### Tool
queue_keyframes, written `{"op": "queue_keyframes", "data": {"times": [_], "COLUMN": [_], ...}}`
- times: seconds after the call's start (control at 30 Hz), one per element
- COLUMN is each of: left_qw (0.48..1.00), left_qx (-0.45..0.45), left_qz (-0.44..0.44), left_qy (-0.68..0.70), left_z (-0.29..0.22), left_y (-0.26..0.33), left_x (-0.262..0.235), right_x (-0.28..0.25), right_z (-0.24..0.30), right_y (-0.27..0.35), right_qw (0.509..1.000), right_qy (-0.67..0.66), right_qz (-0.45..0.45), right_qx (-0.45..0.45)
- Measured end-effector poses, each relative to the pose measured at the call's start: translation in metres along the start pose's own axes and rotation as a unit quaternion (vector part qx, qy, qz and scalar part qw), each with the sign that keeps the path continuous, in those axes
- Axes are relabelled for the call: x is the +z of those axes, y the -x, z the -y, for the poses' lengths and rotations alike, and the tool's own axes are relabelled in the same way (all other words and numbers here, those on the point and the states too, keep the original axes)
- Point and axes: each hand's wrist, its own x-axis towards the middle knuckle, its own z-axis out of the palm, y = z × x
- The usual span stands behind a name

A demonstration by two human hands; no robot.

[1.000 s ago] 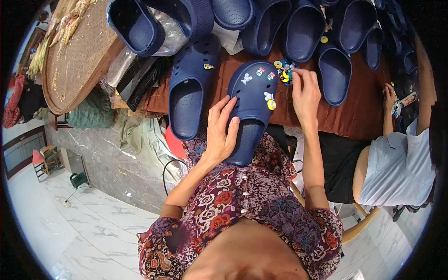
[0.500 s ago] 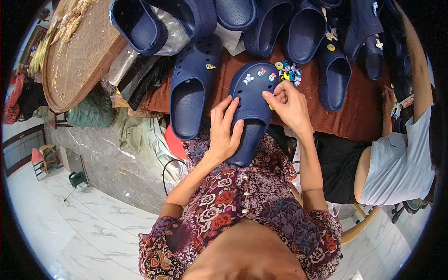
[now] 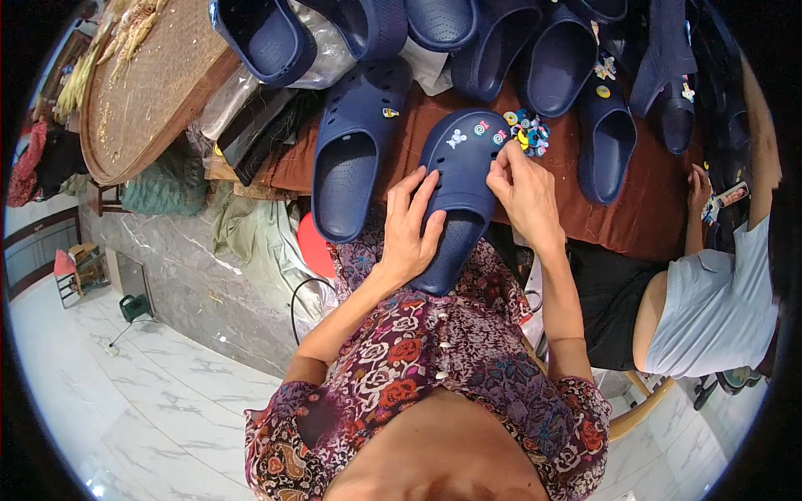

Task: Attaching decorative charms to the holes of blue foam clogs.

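A navy blue clog [image 3: 464,171] rests with its toe on the brown cloth and its heel toward my lap. White and pink-and-white shoe charms sit in its upper near the toe. My left hand [image 3: 409,225] holds the clog from the left, fingers over the upper and thumb by the opening. At the clog's right edge, my right hand [image 3: 525,192] has thumb and fingertips pinched together against the upper; whatever they pinch is hidden. Just beyond that hand lies a small pile of colourful charms [image 3: 528,134]. To the left, another clog [image 3: 355,150] bears one yellow charm.
More navy clogs [image 3: 560,63] line the far side of the brown cloth [image 3: 576,184]. A round woven tray [image 3: 159,92] stands far left. On the right another person's arm and light shirt [image 3: 710,301] are close by, with charms near that person's hand.
My right hand has shifted slightly along the clog's right edge, its fingertips closer together. A yellow bit beneath its fingers no longer shows. The view has moved a little; my left hand keeps its hold.
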Motion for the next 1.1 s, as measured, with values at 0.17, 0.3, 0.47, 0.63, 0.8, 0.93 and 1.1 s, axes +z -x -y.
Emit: {"op": "queue_keyframes", "data": {"times": [0.17, 0.3, 0.47, 0.63, 0.8, 0.93, 1.1], "left_qw": [1.0, 1.0, 1.0, 0.998, 0.996, 0.996, 0.991], "left_qx": [0.002, 0.011, 0.008, 0.005, 0.004, 0.003, -0.053], "left_qz": [-0.004, -0.009, -0.013, -0.003, 0.004, -0.012, -0.038], "left_qy": [0.002, 0.0, 0.011, 0.055, 0.085, 0.084, 0.113], "left_z": [0.002, 0.003, 0.003, 0.005, 0.004, 0.002, -0.004], "left_y": [0.0, 0.001, -0.001, -0.004, -0.006, -0.014, -0.03], "left_x": [0.001, 0.001, -0.003, -0.012, -0.015, -0.015, -0.012], "right_x": [-0.006, 0.0, -0.003, -0.004, 0.005, 0.01, 0.009], "right_z": [-0.003, -0.037, -0.026, 0.013, 0.026, 0.022, 0.022], "right_y": [-0.001, 0.004, 0.005, -0.007, -0.024, -0.031, -0.031], "right_qw": [0.997, 0.987, 0.981, 0.99, 0.977, 0.97, 0.97], "right_qy": [-0.035, -0.136, -0.143, -0.133, -0.035, -0.023, -0.059], "right_qz": [0.034, -0.015, -0.059, -0.049, 0.002, 0.045, 0.054], "right_qx": [0.062, 0.08, 0.118, -0.012, -0.208, -0.238, -0.229]}}
